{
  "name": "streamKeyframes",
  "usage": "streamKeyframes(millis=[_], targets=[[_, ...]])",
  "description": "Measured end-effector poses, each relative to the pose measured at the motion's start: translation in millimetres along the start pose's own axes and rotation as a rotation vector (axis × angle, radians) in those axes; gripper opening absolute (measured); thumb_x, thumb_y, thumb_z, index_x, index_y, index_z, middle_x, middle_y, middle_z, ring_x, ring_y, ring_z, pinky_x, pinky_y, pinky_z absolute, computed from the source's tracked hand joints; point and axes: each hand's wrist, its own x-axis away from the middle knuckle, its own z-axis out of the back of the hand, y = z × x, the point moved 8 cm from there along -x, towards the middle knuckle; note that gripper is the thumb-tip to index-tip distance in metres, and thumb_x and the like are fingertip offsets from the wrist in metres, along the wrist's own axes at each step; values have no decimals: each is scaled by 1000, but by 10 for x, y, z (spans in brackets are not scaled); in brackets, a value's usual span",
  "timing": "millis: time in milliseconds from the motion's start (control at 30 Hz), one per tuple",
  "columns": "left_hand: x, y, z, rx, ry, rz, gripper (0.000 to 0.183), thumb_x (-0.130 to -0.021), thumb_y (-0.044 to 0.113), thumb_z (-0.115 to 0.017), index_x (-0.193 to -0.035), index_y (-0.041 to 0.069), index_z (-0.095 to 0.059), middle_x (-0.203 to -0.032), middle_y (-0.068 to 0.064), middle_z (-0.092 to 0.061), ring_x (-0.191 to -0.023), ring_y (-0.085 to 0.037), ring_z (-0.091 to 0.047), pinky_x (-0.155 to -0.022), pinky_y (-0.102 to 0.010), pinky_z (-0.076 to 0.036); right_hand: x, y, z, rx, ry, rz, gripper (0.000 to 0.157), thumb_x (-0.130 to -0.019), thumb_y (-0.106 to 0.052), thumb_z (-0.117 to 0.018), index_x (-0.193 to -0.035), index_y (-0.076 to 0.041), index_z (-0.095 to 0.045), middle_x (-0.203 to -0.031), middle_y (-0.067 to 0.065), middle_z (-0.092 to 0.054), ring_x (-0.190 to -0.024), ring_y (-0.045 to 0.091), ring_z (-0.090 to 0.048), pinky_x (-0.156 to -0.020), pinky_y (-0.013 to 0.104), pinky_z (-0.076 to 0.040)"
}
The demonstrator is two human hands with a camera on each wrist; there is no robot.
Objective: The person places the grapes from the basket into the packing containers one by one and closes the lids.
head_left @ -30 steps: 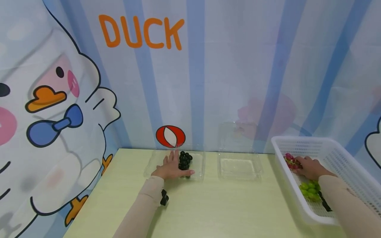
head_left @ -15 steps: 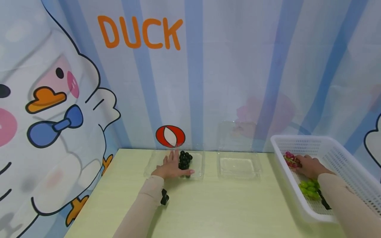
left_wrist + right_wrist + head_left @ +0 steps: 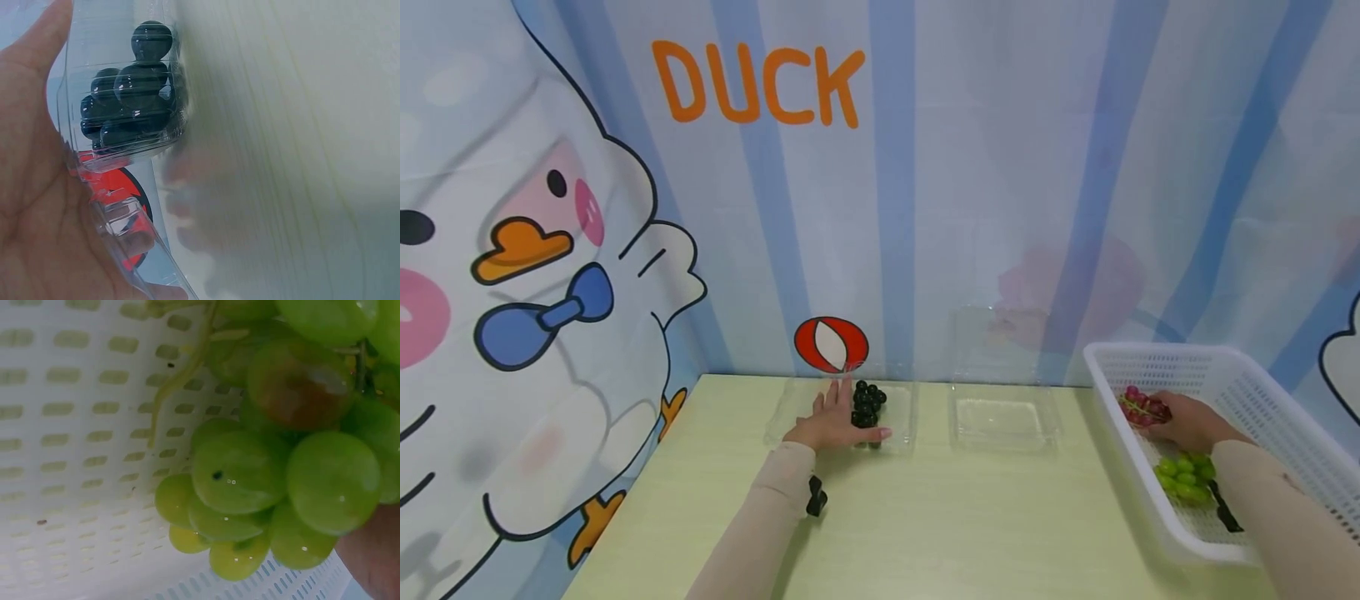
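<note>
Red, round grapes in a bunch (image 3: pixel 1138 407) are gripped at their right side by the curled fingers of the right hand (image 3: pixel 1191 421), within a white, perforated plastic basket (image 3: pixel 1251 400); whether they are lifted cannot be told. Glossy green grapes (image 3: pixel 1183 479) are lodged nearer the wearer, below that hand's wrist. Glossy black grapes (image 3: pixel 867 404) are contained in a clear plastic clamshell box (image 3: pixel 901 432), against which the left hand (image 3: pixel 831 423) is laid with fingers spread, nothing being clasped. Another clear plastic box (image 3: pixel 1003 421) is placed between it and the basket on the pale yellow-green tabletop (image 3: pixel 962 517).
</note>
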Motion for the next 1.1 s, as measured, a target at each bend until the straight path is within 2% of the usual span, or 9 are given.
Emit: streamKeyframes(millis=[367, 467, 633, 767, 900, 1100], targets=[[-5, -22, -19, 3, 5, -11, 135, -72, 86, -64, -165, 18, 7, -171, -12, 5, -155, -46, -3, -107, -83, -13, 35, -2, 0, -20, 23, 10, 69, -96, -32, -71, -133, 22, -47, -115, 34, -61, -99, 43, -62, -81, 57, -52], [-10, -24, -15, 5, 7, -12, 136, -71, 86, -64, -165, 18, 7, -171, -12, 6, -155, -46, -2, -107, -84, -12, 54, -12, 16, -20, 36, 11, 70, -96, -37, -70, -131, 20, -49, -112, 31, -62, -95, 38, -62, -77, 53, -52], [-18, -30, -7, 0, 12, -10, 136, -71, 86, -65, -165, 18, 7, -171, -12, 6, -155, -46, -3, -107, -84, -12, 74, -14, 24, -25, 46, -2, 65, -96, -44, -69, -123, 14, -55, -99, 17, -63, -82, 26, -57, -69, 42, -47], [-19, -26, -9, 1, 13, -10, 136, -71, 86, -65, -165, 19, 7, -171, -12, 6, -155, -46, -3, -107, -84, -13, 111, -22, 31, -50, 39, -19, 52, -98, -43, -67, -113, 7, -58, -90, 9, -60, -75, 21, -50, -65, 38, -41], [-7, -22, 5, -5, 11, -8, 135, -72, 86, -64, -164, 19, 8, -171, -12, 6, -155, -46, -3, -107, -83, -13, 150, -47, 79, -73, 40, -27, 41, -102, -37, -62, -103, 3, -59, -84, 6, -57, -71, 20, -48, -63, 37, -39], [19, -5, 4, -4, 8, -2, 134, -74, 84, -64, -164, 19, 9, -171, -12, 6, -155, -45, -2, -108, -83, -11, 233, -32, 107, -122, 39, -57, 36, -106, -35, -55, -95, -1, -55, -79, 5, -51, -64, 18, -43, -58, 36, -37]])
